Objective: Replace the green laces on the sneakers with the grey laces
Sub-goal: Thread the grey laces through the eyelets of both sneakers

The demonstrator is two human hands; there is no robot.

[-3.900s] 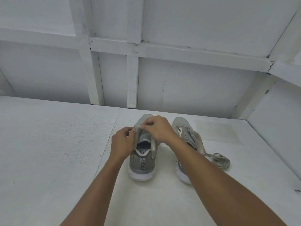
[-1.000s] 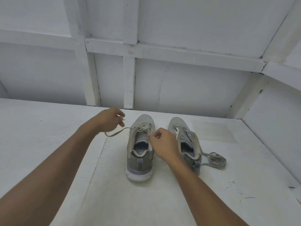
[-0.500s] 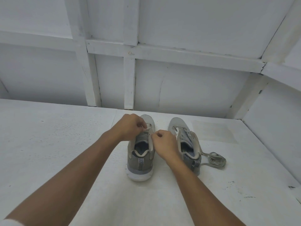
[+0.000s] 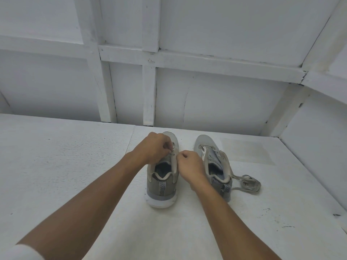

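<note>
Two grey sneakers stand side by side on the white table, heels toward me. Over the left sneaker point(image 4: 162, 186), my left hand point(image 4: 154, 148) pinches the end of a pale lace point(image 4: 173, 150) at the eyelets near the toe. My right hand point(image 4: 190, 166) is curled against that shoe's right eyelet edge, holding it or the lace there; which one is hidden. The right sneaker point(image 4: 216, 162) stands untouched, tongue loose. A bundle of loose lace point(image 4: 248, 183) lies on the table to its right.
The white table point(image 4: 65, 166) stretches wide to the left. A white framed wall point(image 4: 150, 91) closes off the back, and a slanted white panel point(image 4: 319, 156) rises along the right side. Small dark specks mark the table's near right.
A second ago my left hand had drawn the lace out to the left of the shoe. It has since come back over the toe eyelets. My right hand stayed by the shoe's right edge.
</note>
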